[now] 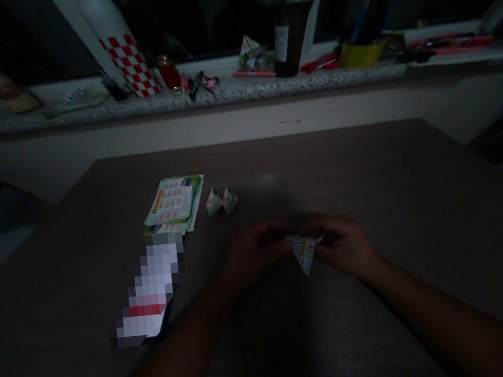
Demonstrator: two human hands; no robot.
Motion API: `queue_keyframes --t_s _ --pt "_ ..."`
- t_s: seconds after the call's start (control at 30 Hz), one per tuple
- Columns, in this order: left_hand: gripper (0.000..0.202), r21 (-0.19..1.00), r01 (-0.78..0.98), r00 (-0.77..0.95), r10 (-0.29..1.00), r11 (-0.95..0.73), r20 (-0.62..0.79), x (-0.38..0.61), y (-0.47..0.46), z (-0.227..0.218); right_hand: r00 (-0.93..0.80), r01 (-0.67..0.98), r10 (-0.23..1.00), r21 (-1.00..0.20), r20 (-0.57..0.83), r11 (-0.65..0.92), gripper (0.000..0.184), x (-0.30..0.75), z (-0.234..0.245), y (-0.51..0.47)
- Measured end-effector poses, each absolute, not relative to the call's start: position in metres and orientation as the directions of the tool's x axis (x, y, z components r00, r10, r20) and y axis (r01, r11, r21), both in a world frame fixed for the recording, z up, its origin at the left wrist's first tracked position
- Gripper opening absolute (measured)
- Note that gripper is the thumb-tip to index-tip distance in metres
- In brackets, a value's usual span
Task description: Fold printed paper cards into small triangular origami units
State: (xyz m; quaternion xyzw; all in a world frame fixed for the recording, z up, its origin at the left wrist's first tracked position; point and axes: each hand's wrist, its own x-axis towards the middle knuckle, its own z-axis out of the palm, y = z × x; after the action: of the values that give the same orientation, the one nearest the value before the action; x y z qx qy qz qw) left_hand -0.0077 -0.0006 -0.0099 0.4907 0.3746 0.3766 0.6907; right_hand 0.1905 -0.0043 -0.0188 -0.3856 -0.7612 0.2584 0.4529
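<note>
A phone (148, 293), a stack of printed cards (172, 201) and a two-peaked folded paper piece (214, 204) lie on the surface (387, 169). Rightward, the left hand (257, 248) pinches a folded paper triangle (305, 254), its other side gripped by the right hand (343, 242).

Shows white with orange-yellow bands and fine print on the folded triangular paper piece (304, 253). Repeats white, orange and green on the pair of small pointed paper shapes (228, 201). Carries rows of orange-red blocks on pale green and white, with greener edges, across the flat stack of printed paper sheets (173, 202). Spreads dull, faintly streaked grey-brown over the wood-look counter (411, 185). Sets grey-white speckle along the stone windowsill (242, 94), red-and-white check around the tall white bottle (130, 67), yellow on the squat container (361, 54).
</note>
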Motion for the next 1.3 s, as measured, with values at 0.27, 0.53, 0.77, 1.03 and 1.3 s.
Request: queue_keyframes --t_s 0.27,0.53,0.77,1.03,1.3 --pt "0.048 0.874 -0.217 0.554 0.792 0.434 -0.256 -0.008 -0.003 -0.014 -0.295 0.302 0.92 -0.889 0.257 0.345 0.018 0.185 -0.018 -0.007" --pt "0.048 0.88 -0.197 0.578 0.776 0.432 -0.251 -0.013 0.0 -0.015 -0.307 0.198 0.94 -0.956 0.151 0.218 0.02 0.183 -0.016 -0.008" --pt "0.037 0.949 -0.011 0.544 0.798 0.316 -0.259 -0.008 -0.004 -0.011 -0.355 0.251 0.913 -0.921 0.199 0.298 0.021 0.179 -0.013 -0.009" --pt "0.032 0.97 0.019 0.52 0.827 0.241 -0.215 -0.007 -0.006 -0.01 -0.369 0.223 0.921 -0.95 0.124 0.218 0.021 0.18 -0.017 -0.008" --pt "0.024 0.967 -0.171 0.301 0.945 0.187 -0.129 -0.01 0.001 -0.011 -0.12 0.058 0.937 -0.94 0.329 0.338 0.039 0.185 -0.022 -0.008"
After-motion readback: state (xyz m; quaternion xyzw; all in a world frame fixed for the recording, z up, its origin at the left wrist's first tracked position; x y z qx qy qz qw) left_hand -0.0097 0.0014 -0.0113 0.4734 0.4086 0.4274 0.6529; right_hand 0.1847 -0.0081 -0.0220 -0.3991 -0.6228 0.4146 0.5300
